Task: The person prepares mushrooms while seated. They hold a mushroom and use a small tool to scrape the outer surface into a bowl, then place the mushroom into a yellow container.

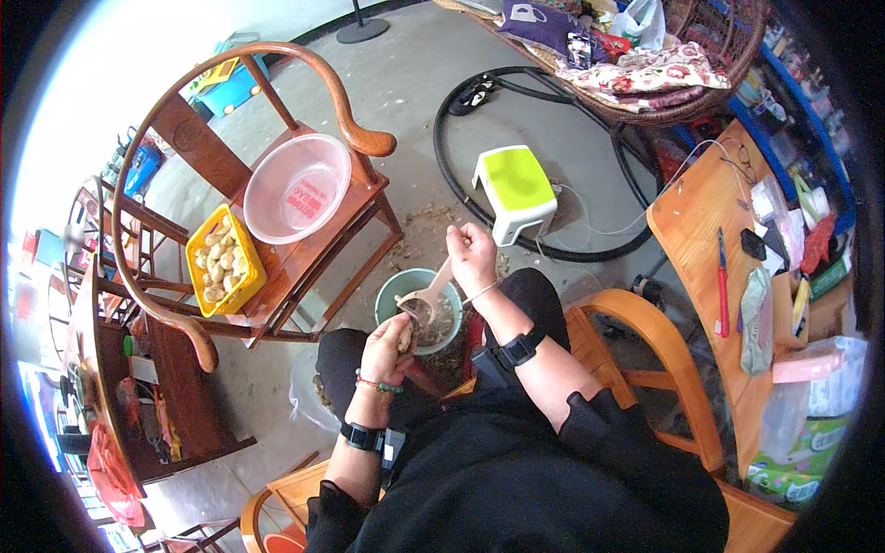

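My right hand [473,259] is closed on the handle of a pale peeler [433,294], whose forked head points down to the left. The blade end meets a small light-brown root or tuber [406,336] in my left hand [386,349]; its exact kind is unclear. Below both hands stands a round pale-green bucket [456,330] with peelings in it. To the left, on a wooden armchair [294,266], a yellow plastic basket [259,280] holds several pale peeled pieces, beside a translucent pinkish basin [339,162].
A white stool with a green top [518,180] stands ahead, by the round black base [439,145] of a wicker chair [743,76]. At right, a wooden table [684,214] bears a red-handled knife [723,290]. A clear plastic bag [304,394] lies by my left knee.
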Action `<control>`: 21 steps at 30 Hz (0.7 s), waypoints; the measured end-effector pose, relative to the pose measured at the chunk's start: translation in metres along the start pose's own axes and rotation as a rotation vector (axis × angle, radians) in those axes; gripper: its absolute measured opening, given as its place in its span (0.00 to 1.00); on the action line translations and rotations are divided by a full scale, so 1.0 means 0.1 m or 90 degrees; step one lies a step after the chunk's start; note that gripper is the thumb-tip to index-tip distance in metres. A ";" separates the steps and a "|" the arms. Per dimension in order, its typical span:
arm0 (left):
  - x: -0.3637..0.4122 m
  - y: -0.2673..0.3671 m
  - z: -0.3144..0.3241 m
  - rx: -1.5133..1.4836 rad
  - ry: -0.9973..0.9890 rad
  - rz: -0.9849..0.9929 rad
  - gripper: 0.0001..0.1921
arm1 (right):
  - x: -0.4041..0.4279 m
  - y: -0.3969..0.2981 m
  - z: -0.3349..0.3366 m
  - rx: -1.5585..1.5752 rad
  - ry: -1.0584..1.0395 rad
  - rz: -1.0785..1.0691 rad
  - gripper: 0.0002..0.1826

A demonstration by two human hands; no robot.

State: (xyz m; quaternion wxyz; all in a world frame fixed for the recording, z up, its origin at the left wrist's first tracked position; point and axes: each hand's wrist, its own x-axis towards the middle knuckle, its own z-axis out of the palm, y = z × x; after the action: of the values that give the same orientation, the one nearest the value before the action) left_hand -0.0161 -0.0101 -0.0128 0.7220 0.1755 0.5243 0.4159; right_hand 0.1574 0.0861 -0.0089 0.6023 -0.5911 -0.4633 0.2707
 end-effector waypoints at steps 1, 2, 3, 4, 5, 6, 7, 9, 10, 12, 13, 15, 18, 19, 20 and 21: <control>-0.02 0.03 0.01 0.002 -0.012 -0.007 0.13 | -0.01 0.01 0.01 0.001 -0.001 0.002 0.16; -0.05 0.06 0.02 0.002 -0.009 -0.008 0.13 | -0.02 0.03 0.02 -0.046 0.000 0.001 0.15; -0.10 0.11 0.04 -0.021 -0.044 -0.028 0.14 | -0.03 0.07 0.03 -0.094 0.000 0.002 0.15; -0.12 0.14 0.04 -0.045 -0.079 -0.047 0.15 | -0.03 0.10 0.03 -0.092 -0.001 0.004 0.15; -0.12 0.13 0.03 -0.044 -0.076 -0.048 0.15 | -0.02 0.14 0.01 -0.134 0.034 -0.033 0.16; -0.12 0.12 0.01 -0.087 -0.114 -0.056 0.17 | -0.01 0.14 0.01 -0.173 0.066 -0.070 0.16; -0.12 0.13 -0.01 -0.131 -0.152 -0.063 0.19 | 0.00 0.13 -0.02 -0.172 0.058 -0.048 0.16; -0.14 0.16 0.00 -0.146 -0.149 -0.064 0.19 | 0.04 0.11 -0.04 -0.107 0.062 -0.024 0.15; -0.15 0.17 0.00 -0.161 -0.152 -0.067 0.19 | 0.07 0.14 -0.02 -0.032 0.051 0.021 0.15; -0.08 0.12 -0.07 -0.195 -0.125 -0.080 0.19 | 0.05 0.06 0.00 -0.006 0.023 0.027 0.15; -0.06 0.12 -0.07 -0.229 -0.102 -0.095 0.18 | 0.04 -0.03 0.00 0.018 -0.001 0.030 0.15; -0.09 0.17 0.00 -0.218 -0.075 -0.096 0.17 | -0.03 -0.14 0.02 0.041 -0.060 0.012 0.15; -0.13 0.15 0.06 -0.186 -0.066 -0.092 0.16 | -0.12 -0.15 0.12 -0.001 -0.095 0.012 0.15; -0.14 0.14 0.08 -0.167 -0.084 -0.086 0.16 | -0.11 -0.10 0.12 -0.002 -0.094 0.013 0.15; -0.15 0.14 0.11 -0.139 -0.069 -0.095 0.15 | -0.08 -0.05 0.13 -0.033 -0.078 0.001 0.15; -0.14 0.13 0.07 -0.139 -0.068 -0.094 0.15 | -0.04 -0.07 0.15 -0.063 -0.065 -0.011 0.15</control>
State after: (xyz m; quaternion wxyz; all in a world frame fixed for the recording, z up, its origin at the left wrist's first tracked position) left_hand -0.0162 -0.0118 0.0074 0.7922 0.0783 0.4483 0.4066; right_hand 0.1412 0.0884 -0.0050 0.5505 -0.6013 -0.5113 0.2719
